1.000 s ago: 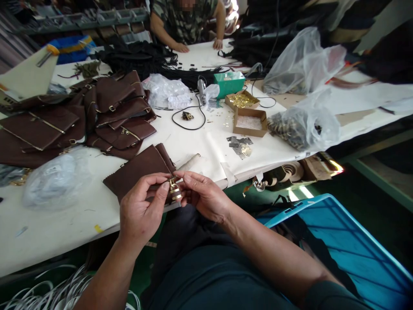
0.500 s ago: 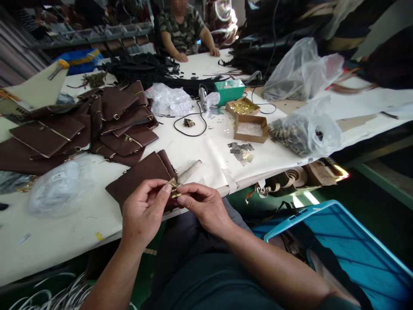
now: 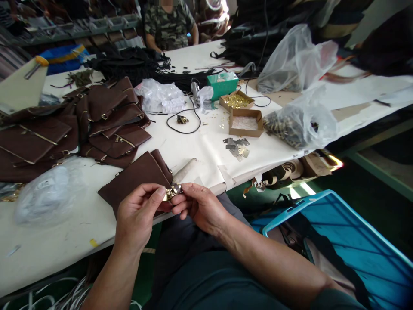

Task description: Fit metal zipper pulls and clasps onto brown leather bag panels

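A small gold-coloured metal fitting (image 3: 172, 192) is pinched between my two hands at the table's front edge. My left hand (image 3: 138, 215) grips its left end between thumb and fingers. On its right end are the thumb and fingers of my right hand (image 3: 201, 209), with the other fingers curled below. Just behind my hands lies a dark brown leather piece (image 3: 132, 183), partly hidden by my left hand. Thin flat metal plates (image 3: 237, 147) lie loose on the white table (image 3: 206, 148) to the right.
Brown leather pieces (image 3: 109, 112) and a clear plastic bag (image 3: 48, 189) cover the left. Farther back are a green box (image 3: 222, 85), an open carton (image 3: 245, 122) and filled bags (image 3: 300, 125). A person (image 3: 169, 26) is across the table. A blue crate (image 3: 342, 241) stands lower right.
The fitting has turned in my fingers and now shows more of its length. My right hand's fingers have shifted around it. The view has moved slightly, and the person's hands across the table are less visible.
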Available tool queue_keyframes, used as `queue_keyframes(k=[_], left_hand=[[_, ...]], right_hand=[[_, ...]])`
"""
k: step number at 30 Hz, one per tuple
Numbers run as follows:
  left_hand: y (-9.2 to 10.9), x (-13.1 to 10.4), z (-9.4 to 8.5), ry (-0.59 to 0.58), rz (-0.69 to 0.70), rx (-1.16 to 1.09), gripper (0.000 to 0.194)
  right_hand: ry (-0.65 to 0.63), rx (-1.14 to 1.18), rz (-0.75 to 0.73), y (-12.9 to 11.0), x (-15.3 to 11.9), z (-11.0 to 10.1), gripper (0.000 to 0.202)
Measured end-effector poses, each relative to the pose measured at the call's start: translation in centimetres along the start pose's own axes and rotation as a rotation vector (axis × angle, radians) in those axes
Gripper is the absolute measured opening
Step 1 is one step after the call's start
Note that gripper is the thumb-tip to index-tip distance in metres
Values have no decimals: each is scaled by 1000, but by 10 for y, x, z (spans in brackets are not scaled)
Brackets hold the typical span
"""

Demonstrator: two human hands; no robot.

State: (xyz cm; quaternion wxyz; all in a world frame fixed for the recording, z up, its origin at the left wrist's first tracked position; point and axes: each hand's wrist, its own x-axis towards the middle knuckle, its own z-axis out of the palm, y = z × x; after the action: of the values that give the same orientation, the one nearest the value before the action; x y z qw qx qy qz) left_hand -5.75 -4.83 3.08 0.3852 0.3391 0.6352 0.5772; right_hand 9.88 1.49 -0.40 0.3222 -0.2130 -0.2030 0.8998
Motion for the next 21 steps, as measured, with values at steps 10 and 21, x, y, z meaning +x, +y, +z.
queue_keyframes(k=[10,21], left_hand=[[-8,-4,-2,-30,241,76,26],[-2,-13,-4,-162,128,12,67]], right_hand=[[101,-631,-464,-8,-15,-2,20],[119,-955,-710,-7,-15,6,11]])
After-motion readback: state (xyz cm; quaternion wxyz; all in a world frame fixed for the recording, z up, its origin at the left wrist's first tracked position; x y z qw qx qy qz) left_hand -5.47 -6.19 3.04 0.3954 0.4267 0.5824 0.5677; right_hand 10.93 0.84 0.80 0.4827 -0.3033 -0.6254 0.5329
